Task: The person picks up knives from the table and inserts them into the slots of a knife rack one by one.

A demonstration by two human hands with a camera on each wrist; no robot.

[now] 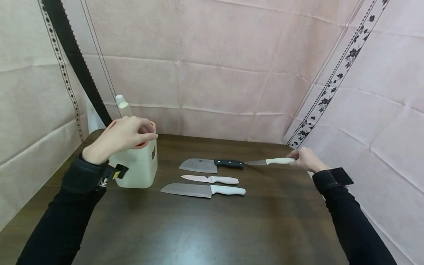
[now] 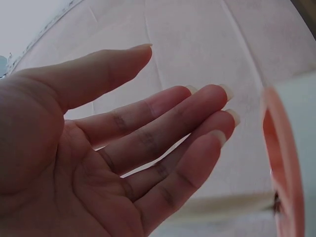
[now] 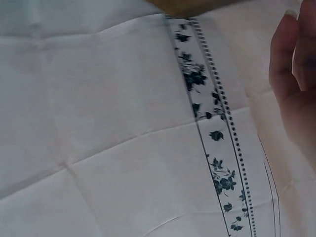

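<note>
Near the bench's far right corner, the right grip pinches a white-handled knife. The left grip, thumb and fingers apart, hangs near a pale tub by the far left corner.

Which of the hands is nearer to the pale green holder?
Left: the left hand is above the holder; the right hand is far right, holding a knife.

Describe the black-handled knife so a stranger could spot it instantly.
On the brown table, look just right of the pale green container. Beyond the small white-handled knife lies the black-handled knife, its broad blade pointing left and its handle end near the tip of the held knife in the right hand. Its black handle sets it apart: its neighbours' are white.
</note>
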